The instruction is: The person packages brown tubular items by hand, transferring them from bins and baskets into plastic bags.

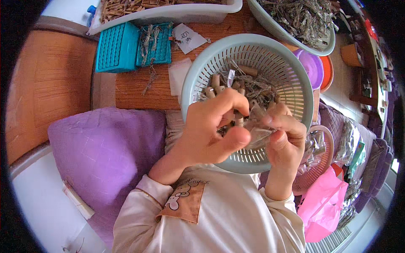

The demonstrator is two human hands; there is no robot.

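Over a grey-green slotted basket (pixel 193 71), my right hand (pixel 287 137) is closed, pinching a small clear plastic bag (pixel 258 134) between thumb and fingers. Just left of it, my left hand (pixel 213 126) has its thumb and curved index finger apart, close to the bag; its other fingers are partly hidden. Inside the basket lie short tan rolls (pixel 216 80) and a tangle of thin silvery-brown strips (pixel 257 86). Part of the basket's contents is hidden behind my hands.
On the wooden table (pixel 139 92) stand a teal basket (pixel 116 48), a teal tray (pixel 155 44) with silvery strips, and a white slip (pixel 187 38). Tubs of brown sticks (pixel 122 10) and silvery packets (pixel 299 21) sit behind. A purple cushion (pixel 109 156) lies left, a pink bag (pixel 322 206) right.
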